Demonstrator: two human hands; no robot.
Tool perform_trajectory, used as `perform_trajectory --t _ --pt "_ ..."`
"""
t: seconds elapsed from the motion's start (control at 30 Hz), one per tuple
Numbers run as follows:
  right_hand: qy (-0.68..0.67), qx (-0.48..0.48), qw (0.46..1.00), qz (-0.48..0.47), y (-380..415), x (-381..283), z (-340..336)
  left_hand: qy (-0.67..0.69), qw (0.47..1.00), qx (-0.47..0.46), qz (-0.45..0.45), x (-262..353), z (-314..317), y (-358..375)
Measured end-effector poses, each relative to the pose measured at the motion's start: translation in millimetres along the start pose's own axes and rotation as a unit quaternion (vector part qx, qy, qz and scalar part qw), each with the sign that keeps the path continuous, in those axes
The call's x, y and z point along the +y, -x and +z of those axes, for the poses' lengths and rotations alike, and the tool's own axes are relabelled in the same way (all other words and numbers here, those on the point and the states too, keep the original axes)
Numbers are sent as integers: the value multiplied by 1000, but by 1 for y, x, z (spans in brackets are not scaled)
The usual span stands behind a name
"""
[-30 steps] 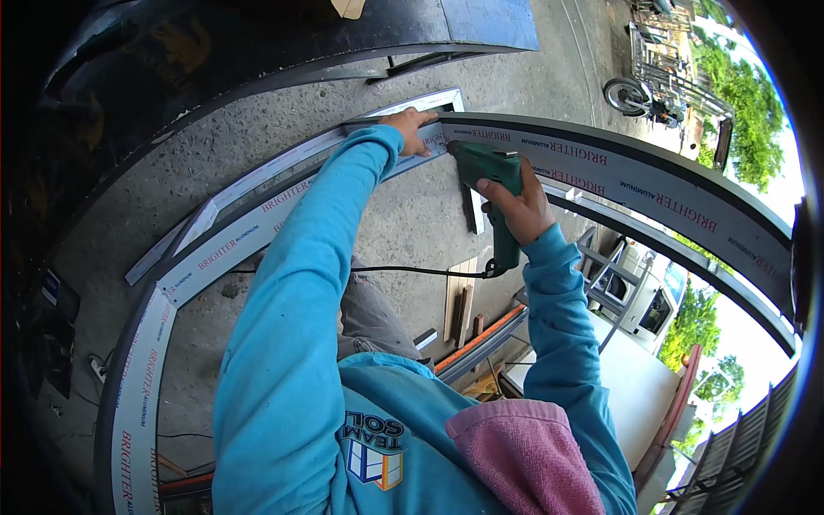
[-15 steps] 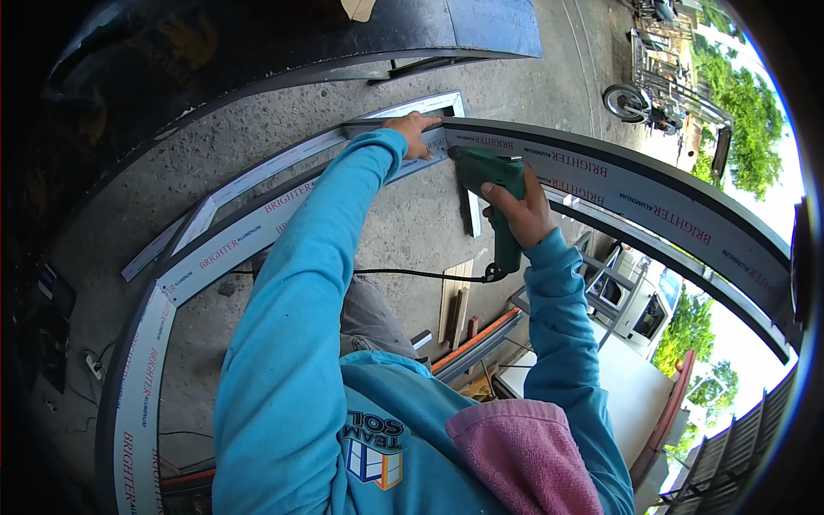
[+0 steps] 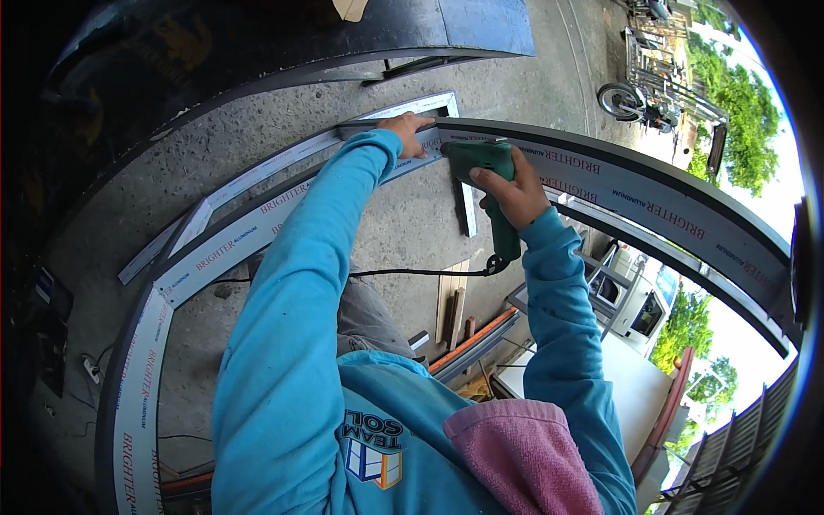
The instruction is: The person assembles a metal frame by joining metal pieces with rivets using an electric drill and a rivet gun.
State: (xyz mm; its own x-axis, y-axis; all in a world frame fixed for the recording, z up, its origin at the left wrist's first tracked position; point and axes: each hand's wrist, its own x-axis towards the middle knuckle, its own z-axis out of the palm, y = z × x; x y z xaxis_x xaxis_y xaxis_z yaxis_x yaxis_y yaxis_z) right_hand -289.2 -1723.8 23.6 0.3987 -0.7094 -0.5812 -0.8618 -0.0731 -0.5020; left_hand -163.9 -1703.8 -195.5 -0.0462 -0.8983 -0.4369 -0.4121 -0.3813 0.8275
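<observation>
My left hand presses flat on the corner joint of a large aluminium frame wrapped in white "BRIGHTER ALUMINUM" film. My right hand grips a green corded electric drill, its nose pushed against the frame just right of my left hand. The drill's black cord trails left under my arm. Both arms wear blue sleeves.
A second white frame section lies on the concrete floor behind the joint. Wooden blocks and a metal rail lie below the drill. A motorbike stands at the far right, a white vehicle below it.
The drill and my right hand have shifted slightly up and left toward the joint. My left hand stays on the frame corner.
</observation>
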Motion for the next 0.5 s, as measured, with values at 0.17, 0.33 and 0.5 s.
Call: perform_trajectory --t 0.17,0.33,0.5 --pt "35 -3 999 -25 -6 8 7 -9 1000 11 -8 4 -1 6" --pt "39 -34 998 24 -41 -17 -1 -17 1000 15 0 1 1 3" --pt "233 -93 966 66 -89 -50 -4 -9 1000 2 6 -1 4 0"
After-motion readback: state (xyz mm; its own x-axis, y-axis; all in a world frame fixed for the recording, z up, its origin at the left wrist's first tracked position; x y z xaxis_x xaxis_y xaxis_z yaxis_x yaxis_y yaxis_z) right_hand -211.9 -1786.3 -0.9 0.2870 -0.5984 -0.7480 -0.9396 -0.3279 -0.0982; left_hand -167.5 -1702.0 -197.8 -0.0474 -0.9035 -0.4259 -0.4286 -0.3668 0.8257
